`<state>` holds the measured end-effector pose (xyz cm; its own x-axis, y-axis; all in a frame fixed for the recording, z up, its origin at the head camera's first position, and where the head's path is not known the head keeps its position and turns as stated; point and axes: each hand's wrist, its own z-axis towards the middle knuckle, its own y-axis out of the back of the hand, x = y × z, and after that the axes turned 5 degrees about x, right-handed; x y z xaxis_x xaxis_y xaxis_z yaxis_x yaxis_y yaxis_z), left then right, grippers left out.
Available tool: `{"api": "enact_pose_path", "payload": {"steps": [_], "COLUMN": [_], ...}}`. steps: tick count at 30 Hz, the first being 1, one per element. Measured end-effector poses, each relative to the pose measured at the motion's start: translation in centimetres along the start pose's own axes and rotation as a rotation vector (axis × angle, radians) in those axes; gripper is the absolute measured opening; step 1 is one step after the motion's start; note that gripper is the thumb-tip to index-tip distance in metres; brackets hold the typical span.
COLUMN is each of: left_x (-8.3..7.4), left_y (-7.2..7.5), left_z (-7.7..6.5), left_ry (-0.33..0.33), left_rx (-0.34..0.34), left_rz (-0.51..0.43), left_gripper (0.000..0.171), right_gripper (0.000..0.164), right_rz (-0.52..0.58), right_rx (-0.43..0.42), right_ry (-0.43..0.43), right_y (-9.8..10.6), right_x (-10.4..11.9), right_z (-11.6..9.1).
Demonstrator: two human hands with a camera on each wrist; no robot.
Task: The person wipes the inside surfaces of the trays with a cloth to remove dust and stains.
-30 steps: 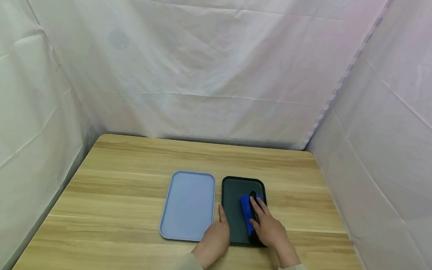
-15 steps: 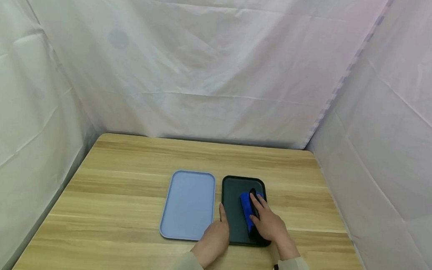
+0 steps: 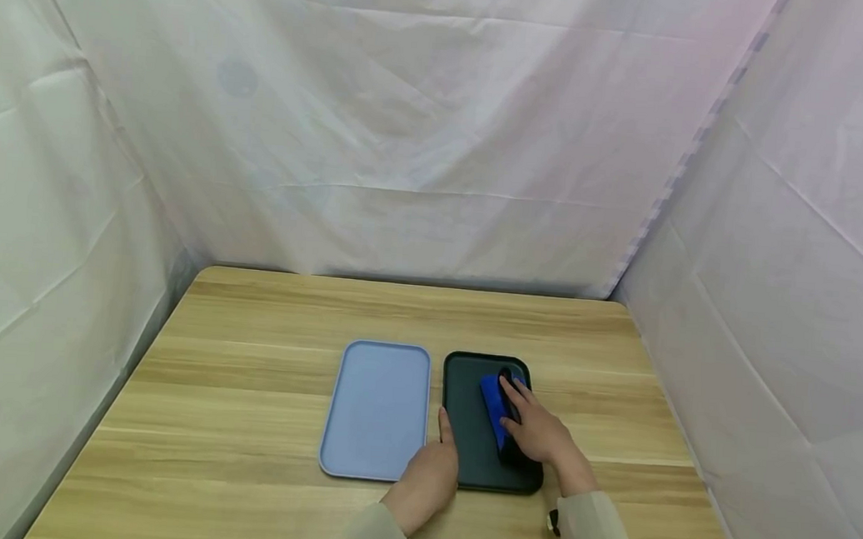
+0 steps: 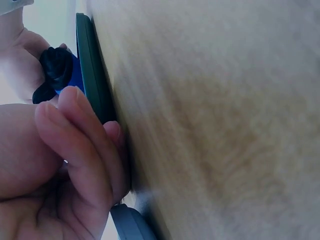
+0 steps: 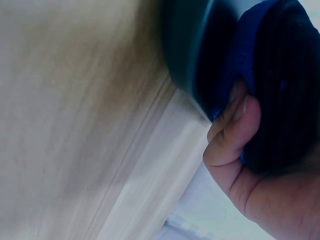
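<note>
A blue scrubber with a black handle [image 3: 493,403] lies on the right side of the dark green tray [image 3: 464,393]. My right hand [image 3: 540,436] grips it from above, fingers spread forward along the handle. In the right wrist view, the thumb and a finger [image 5: 235,127] press at the blue part close to the tray rim. My left hand [image 3: 428,474] holds the tray's near left side, one straight finger along the rim. The left wrist view shows its other fingers [image 4: 82,145] curled beside the tray edge. The hand hides the tray's near left corner.
A light blue tray [image 3: 377,408] lies flat just left of the dark green one, and the left hand overlaps its near right corner. Both trays are on a wood-grain table [image 3: 240,423]. White cloth walls [image 3: 426,135] close in the back and sides.
My right hand has slid the scrubber a short way toward the far end of the dark green tray, uncovering its near right corner. The left hand and both trays stay about where they were.
</note>
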<state>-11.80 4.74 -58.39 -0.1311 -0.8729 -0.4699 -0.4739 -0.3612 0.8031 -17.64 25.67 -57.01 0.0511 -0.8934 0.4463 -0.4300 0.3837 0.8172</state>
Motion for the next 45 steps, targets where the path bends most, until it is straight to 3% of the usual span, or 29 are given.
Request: {"api": "enact_pose_path", "payload": {"steps": [22, 34, 45], "left_x": [-0.1, -0.1, 0.0], "left_y": [0.0, -0.5, 0.2], "left_z": [-0.1, 0.3, 0.0], "left_ry": [-0.007, -0.006, -0.003], "left_rx": [-0.009, 0.004, -0.005], "left_rz": [0.043, 0.024, 0.048], "left_gripper": [0.094, 0.094, 0.093], "right_gripper": [0.073, 0.072, 0.071], "right_rz": [0.013, -0.065, -0.044], "right_rx": [0.021, -0.061, -0.094], "right_ry": [-0.004, -0.075, -0.126], "right_y": [0.9, 0.1, -1.4], "right_x": [-0.6, 1.0, 2.9], "right_z": [1.9, 2.7, 3.7]}}
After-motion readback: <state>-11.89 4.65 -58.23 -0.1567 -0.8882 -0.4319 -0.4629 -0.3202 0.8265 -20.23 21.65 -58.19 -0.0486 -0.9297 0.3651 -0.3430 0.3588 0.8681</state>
